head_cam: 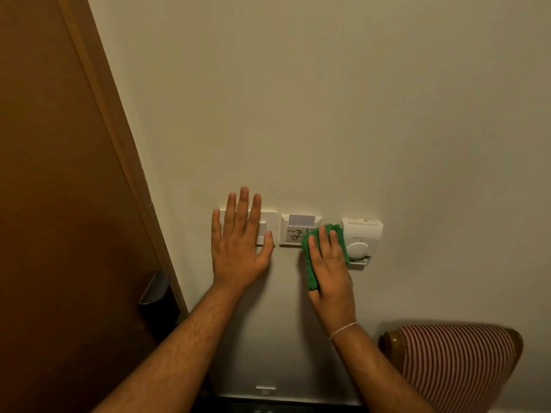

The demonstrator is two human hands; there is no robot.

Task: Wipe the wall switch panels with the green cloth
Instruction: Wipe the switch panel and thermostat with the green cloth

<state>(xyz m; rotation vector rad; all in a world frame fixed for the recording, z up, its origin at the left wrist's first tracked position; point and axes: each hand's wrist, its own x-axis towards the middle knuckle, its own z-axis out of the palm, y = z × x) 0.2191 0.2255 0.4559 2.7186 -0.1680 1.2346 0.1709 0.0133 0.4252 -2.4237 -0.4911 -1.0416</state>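
Pressing the soft, light green cloth (313, 263) flat against the key-card panel's (293, 232) right edge, right hand (328, 269) pins it under palm and fingers, left hand (238, 242) splayed open over the switch panel (267, 226).

key-card holder panel (293, 234): black handwritten scrawl on its front, not legible as letters, partly covered by the green cloth (325, 248) | card (301, 219) in its slot: blank face | thermostat (361, 236): faint small print above the round dial, too small to read | left switch panel (267, 226): no marking seen
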